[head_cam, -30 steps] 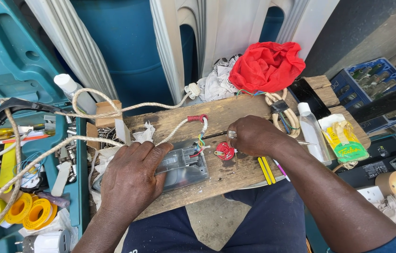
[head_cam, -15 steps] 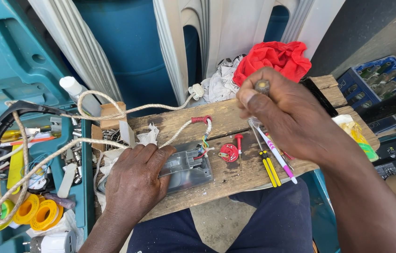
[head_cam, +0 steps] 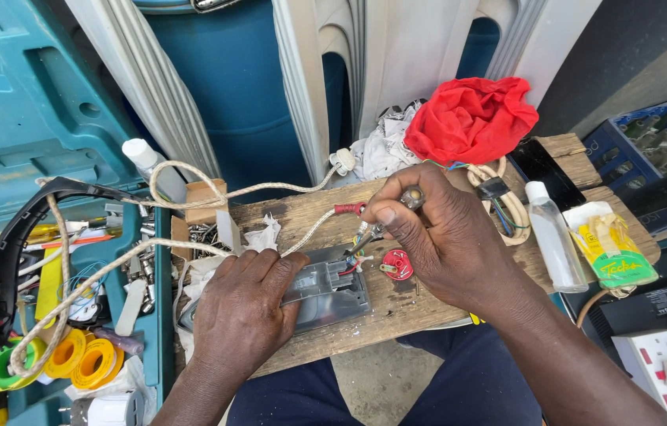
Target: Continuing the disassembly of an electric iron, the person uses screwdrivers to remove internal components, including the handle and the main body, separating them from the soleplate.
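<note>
**Grey metal part pinned, screwdriver at its wires**

Grey and flat, the part [head_cam: 325, 293] lies on the plank desk [head_cam: 428, 308] over the person's lap. The left hand [head_cam: 242, 315] presses down on it, fingers spread. The right hand [head_cam: 448, 244] grips a screwdriver [head_cam: 388, 217], its tip among the coloured wires [head_cam: 358, 246] at the part's top edge. A red knob [head_cam: 398, 265] lies just beside. Judged: a terminal is being worked; a steady tip matters.

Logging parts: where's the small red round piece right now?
Head view, centre: the red round piece lies on the wooden board, just right of the grey metal plate, under the right hand.
</note>
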